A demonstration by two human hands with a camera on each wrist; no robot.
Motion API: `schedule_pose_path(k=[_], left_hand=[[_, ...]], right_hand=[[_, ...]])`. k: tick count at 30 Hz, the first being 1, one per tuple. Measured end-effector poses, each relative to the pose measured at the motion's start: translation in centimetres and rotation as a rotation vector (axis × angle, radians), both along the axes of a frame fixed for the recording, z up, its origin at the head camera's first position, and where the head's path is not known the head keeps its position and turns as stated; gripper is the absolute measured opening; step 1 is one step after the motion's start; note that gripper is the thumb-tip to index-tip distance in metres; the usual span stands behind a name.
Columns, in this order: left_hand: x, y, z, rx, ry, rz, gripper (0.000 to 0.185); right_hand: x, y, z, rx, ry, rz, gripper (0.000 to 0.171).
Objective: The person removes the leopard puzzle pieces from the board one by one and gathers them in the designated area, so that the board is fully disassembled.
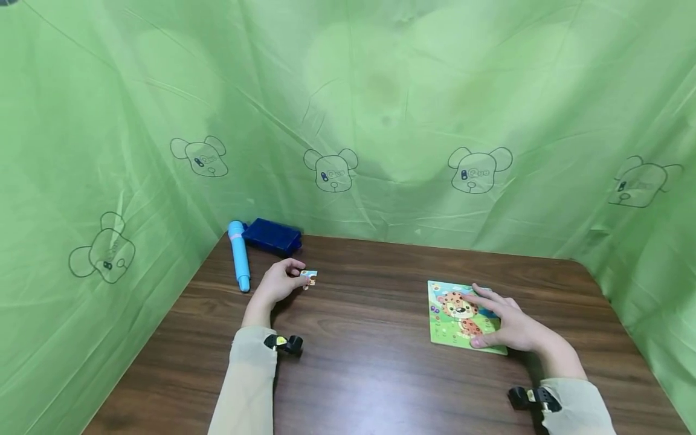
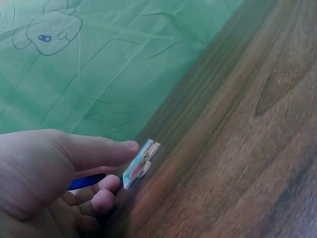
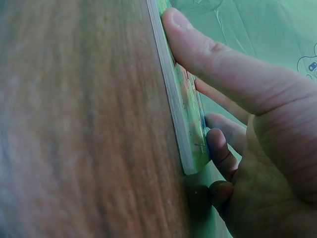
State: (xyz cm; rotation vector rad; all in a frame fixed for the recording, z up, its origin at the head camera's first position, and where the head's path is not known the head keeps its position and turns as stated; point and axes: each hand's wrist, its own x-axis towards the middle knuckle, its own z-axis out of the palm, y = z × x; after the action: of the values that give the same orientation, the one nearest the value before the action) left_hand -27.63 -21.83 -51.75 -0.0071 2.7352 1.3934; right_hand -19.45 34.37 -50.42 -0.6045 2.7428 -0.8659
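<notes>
At the left of the table, my left hand (image 1: 280,281) has its thumb and curled fingers at a small jigsaw piece (image 1: 309,277) with blue and orange print. In the left wrist view the thumb meets one end of this piece (image 2: 141,163), with fingertips close beside it. On the right lies a square jigsaw puzzle board (image 1: 443,329) picturing a spotted leopard cub on green. My right hand (image 1: 508,323) rests over its right side, fingers spread and thumb near the front edge. The right wrist view shows the board (image 3: 185,134) edge-on, flat on the table.
A light blue microphone-shaped thing (image 1: 240,257) lies at the table's back left, beside a dark blue box (image 1: 272,236). A green curtain (image 1: 380,121) printed with bear heads hangs along the back and sides of the brown wooden table (image 1: 359,338).
</notes>
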Motion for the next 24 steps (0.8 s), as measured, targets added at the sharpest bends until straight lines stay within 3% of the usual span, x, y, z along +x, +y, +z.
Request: schedule_pose_path(k=[5,12,24], left_hand=[[0.0,-0.2,-0.1,-0.032,-0.006,-0.016,0.04],[0.2,-1.1,-0.2,-0.045,-0.008,0.018,0.036],[0.1,-1.4,-0.3,0.011,-0.033,0.019,0.038]], right_hand=[[0.0,0.0,-0.1,-0.007,0.005,0.004,0.097],[-0.1,0.1,-0.2,0.009,-0.009,-0.005,0.098],[-0.2,0.2,-0.3,-0.01,-0.006,0.004,0.096]])
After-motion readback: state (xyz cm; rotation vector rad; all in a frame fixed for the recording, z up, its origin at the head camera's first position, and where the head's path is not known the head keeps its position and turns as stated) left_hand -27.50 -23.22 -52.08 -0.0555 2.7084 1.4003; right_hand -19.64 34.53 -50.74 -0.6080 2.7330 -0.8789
